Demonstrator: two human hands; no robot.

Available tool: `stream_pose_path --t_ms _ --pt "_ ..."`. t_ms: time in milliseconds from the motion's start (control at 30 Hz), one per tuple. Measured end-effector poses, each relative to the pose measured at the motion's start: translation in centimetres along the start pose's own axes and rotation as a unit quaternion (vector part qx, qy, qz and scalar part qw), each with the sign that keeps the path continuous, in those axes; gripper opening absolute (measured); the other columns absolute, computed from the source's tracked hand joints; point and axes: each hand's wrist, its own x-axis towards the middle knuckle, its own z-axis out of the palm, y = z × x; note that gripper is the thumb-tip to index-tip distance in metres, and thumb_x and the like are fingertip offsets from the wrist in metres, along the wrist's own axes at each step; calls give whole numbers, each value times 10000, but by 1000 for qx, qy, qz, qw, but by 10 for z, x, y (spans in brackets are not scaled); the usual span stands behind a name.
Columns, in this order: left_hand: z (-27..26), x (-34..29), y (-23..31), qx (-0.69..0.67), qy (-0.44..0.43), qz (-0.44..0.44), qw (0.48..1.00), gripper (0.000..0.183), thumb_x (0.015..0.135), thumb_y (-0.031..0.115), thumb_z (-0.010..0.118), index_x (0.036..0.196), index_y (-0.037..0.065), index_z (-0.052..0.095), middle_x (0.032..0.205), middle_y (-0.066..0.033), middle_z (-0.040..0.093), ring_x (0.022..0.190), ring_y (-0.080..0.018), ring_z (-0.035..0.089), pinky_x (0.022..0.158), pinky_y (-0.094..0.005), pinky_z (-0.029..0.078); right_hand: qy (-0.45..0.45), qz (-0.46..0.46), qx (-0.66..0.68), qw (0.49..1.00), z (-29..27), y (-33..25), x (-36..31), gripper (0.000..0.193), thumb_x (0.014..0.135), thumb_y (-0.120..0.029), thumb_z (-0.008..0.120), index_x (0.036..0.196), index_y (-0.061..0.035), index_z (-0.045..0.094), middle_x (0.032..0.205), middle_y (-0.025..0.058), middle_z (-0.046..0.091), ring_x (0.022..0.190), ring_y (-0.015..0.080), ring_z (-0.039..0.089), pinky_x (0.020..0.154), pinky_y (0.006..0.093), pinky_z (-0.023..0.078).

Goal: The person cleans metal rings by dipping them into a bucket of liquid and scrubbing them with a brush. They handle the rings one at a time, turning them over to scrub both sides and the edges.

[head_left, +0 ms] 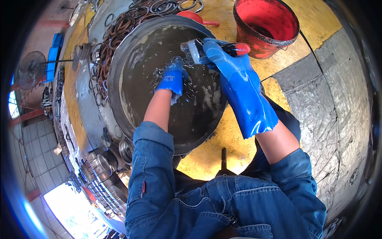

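A wide round basin [115, 85] full of dark, murky liquid [145, 59] stands in front of me. My left hand [173, 77], in a blue rubber glove, dips into the liquid near the middle. Its fingers are under or hidden by ripples and splashes, so whether they hold anything does not show. Over the basin's right side, my right hand [229, 59] in a longer blue glove is closed round a flat paintbrush [194, 51]. The brush has a metal band, a black handle with a red end, and bristles pointing left toward the other hand.
A red bucket [266, 30] with a blackened rim stands at the far right of the basin. Many dark metal rings [125, 26] lie heaped along the far left. A red scoop-like item [191, 16] touches the far rim. Larger ring parts [105, 163] are stacked at the left; a fan [32, 69] stands beyond.
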Motion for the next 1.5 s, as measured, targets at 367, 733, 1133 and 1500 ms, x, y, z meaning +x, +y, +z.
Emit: stream_pose_path --t_ms 367,733,1133,1500 --pt "-43 -35 66 -126 -119 -44 984 371 1007 261 524 1312 86 642 1228 -116 682 1076 -230 606 958 -386 478 7 24 9 1000 -9 -7 -20 269 917 -203 699 1121 -29 691 992 75 700 880 133 625 834 302 523" --pt "60 -33 -52 -100 -84 28 991 309 893 201 666 1156 38 679 1062 -203 706 982 -334 667 852 -435 535 -82 41 28 995 11 4 4 229 910 -165 697 1081 -14 702 950 68 707 831 120 627 799 287 530" --pt "21 -157 -35 95 -135 -130 978 414 796 145 743 1190 39 674 1161 -236 705 1116 -425 665 928 -477 546 -121 69 -15 990 29 28 17 186 903 -124 694 1037 3 715 905 59 714 777 105 628 761 270 538" --pt "-29 -215 -19 -370 -84 -250 891 397 846 256 809 1153 28 700 959 -56 730 821 -137 657 735 -326 529 -115 39 -264 957 47 88 28 241 817 -270 706 890 -41 726 798 120 703 753 180 662 771 351 547"
